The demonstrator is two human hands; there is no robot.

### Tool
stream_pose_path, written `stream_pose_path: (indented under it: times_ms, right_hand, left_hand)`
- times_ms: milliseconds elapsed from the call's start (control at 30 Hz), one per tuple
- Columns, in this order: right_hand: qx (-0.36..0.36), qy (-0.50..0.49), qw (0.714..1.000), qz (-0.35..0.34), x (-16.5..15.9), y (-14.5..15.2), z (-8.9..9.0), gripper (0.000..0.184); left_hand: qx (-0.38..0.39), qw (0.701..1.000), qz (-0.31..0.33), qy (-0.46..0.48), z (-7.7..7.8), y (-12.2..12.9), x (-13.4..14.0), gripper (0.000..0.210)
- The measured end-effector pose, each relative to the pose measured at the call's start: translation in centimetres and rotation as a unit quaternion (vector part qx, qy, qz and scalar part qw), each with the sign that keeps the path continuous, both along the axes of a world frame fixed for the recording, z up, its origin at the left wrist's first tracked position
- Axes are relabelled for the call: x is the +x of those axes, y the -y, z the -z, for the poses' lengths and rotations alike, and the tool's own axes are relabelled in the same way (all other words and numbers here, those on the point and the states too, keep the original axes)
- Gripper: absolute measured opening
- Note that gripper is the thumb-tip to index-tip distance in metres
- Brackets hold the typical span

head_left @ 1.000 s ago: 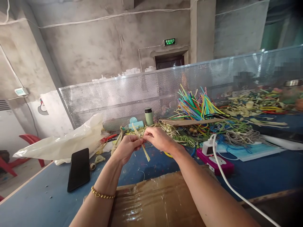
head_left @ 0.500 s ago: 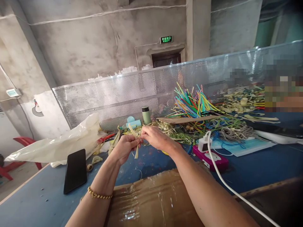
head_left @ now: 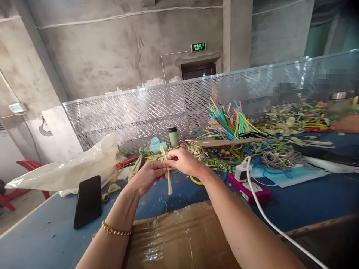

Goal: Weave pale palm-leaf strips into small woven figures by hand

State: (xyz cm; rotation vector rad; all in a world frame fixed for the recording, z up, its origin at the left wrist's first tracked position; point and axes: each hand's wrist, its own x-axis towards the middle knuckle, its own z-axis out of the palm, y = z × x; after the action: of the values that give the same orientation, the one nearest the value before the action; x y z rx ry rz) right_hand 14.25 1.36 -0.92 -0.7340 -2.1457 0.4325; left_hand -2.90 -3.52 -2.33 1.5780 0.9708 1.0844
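Observation:
Above the blue table, my left hand (head_left: 151, 173) and my right hand (head_left: 183, 160) meet, their fingertips pinched together. Between them is a pale yellow strip (head_left: 169, 183), its upper end rising past the fingers and its lower end hanging beneath. Both hands are closed on its middle, where the fingers hide how it is folded or knotted. What the strip is made of I cannot make out. Beyond the hands stand a green bottle with a black lid (head_left: 173, 137) and a light blue object (head_left: 157, 147). A gold bead bracelet circles my left wrist.
A cardboard sheet (head_left: 179, 239) lies under my forearms, a black phone (head_left: 88, 201) to the left. At right are a magenta power strip (head_left: 252, 188) with a white cable and a blue face mask (head_left: 297, 175). Colourful tubes (head_left: 230, 119) pile before a perforated metal panel (head_left: 140, 123). Another person's hand (head_left: 346, 124) shows far right.
The strip has turned more upright and shifted slightly right, with my left hand closer to my right. At far right, the other person's hand has come into clear view.

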Motion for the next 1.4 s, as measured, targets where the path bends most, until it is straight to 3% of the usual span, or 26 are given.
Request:
stream_pose_path:
  times_ms: [333,500,667,1000,1167,1400]
  right_hand:
    - [-0.080,-0.101,0.991,-0.018,-0.8,-1.1,1.2,0.020]
    - [-0.049,-0.106,0.993,-0.007,-1.3,-1.5,1.5,0.022]
    - [-0.008,-0.073,0.997,0.022,-1.4,-1.3,1.4,0.026]
    - [-0.041,-0.098,0.994,0.040,-1.4,-0.6,1.4,0.023]
    - [-0.091,-0.123,0.988,0.017,-1.3,-1.2,1.6,0.019]
    - [-0.052,-0.112,0.992,0.030,-1.5,-1.5,1.6,0.022]
  left_hand:
    - [-0.011,0.997,-0.055,0.043,0.0,-0.1,0.7,0.025]
    - [0.026,0.987,-0.140,0.069,0.3,-0.4,1.4,0.015]
    - [0.067,0.980,-0.179,0.052,0.8,-0.6,1.9,0.004]
    - [0.102,0.979,-0.179,0.003,1.2,-0.7,2.0,0.003]
    - [0.085,0.985,-0.150,0.029,0.8,-0.3,2.3,0.008]
    - [0.086,0.981,-0.169,0.037,0.7,-0.4,2.3,0.016]
